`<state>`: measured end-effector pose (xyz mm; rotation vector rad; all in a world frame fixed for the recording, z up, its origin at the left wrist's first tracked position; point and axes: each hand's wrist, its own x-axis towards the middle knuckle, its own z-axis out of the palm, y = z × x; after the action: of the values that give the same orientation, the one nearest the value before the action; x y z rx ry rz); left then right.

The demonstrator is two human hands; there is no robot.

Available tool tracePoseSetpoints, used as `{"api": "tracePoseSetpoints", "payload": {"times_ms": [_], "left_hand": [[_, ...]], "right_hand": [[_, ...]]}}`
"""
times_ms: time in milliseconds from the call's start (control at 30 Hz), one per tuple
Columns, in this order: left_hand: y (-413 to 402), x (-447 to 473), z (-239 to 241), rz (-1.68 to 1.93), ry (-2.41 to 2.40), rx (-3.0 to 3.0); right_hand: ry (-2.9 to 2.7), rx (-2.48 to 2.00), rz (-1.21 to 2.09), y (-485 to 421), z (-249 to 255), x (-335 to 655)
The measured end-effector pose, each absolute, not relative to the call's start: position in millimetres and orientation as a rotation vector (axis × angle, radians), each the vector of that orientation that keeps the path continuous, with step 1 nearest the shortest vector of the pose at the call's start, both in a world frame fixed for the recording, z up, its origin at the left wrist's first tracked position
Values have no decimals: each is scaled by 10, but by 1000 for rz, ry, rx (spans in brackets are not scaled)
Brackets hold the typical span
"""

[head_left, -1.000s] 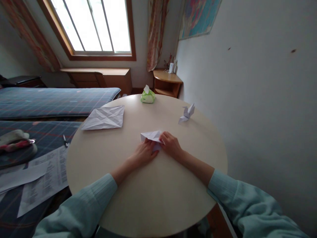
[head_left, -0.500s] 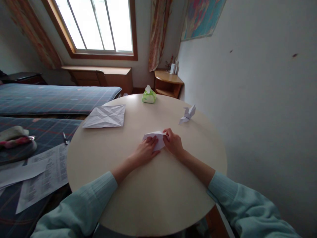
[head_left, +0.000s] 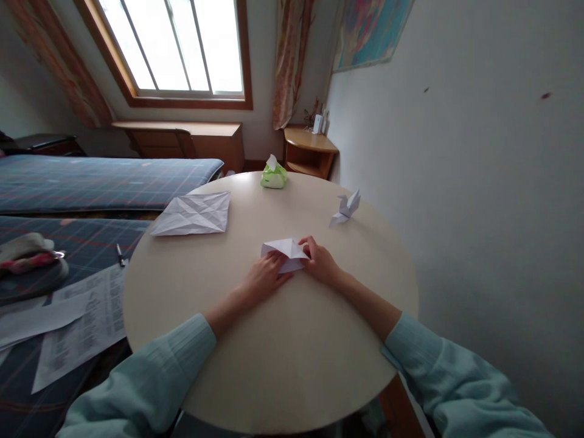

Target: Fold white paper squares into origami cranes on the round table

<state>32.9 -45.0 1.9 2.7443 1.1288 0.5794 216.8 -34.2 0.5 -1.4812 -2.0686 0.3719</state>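
A small piece of folded white paper [head_left: 290, 247] lies on the round cream table [head_left: 292, 353], its far flap lifted. My left hand [head_left: 269, 271] holds it from the left, its fingertips under the raised flap and its thumb near the front edge. At the right corner, my right hand [head_left: 319, 260] pinches the paper between thumb and fingers. Part of the paper is hidden behind my fingers. Farther off to the right stands a folded white paper bird [head_left: 347, 207]. To the left lies a larger creased sheet of white paper [head_left: 194, 213].
A green tissue pack [head_left: 274, 176] sits at the table's far edge. Left of the table are beds with plaid covers [head_left: 104, 182], printed sheets [head_left: 86, 316], a pen [head_left: 120, 255] and a pouch [head_left: 31, 264]. A white wall [head_left: 479, 201] runs along the right.
The paper's far flap has lifted and opened upward, and my left fingertips are now under it. My right hand stays at the right corner.
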Motion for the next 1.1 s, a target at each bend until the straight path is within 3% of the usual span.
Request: {"api": "tracePoseSetpoints", "payload": {"times_ms": [367,533,900,1100], "left_hand": [[-422,321,-12,759,1004,2733],[-412,306,-18,756,1153,2581],[-420,300,-21,683,1302,2558],[-429,291,-19,665,1286,2603]], "right_hand": [[-2049,-1506,406,-328,-26,2146],[-2126,-1224,448,-346,45,2233],[-2386,-719,77,-602,362,2158],[-2459,-829,-193,-536,247,2123]]}}
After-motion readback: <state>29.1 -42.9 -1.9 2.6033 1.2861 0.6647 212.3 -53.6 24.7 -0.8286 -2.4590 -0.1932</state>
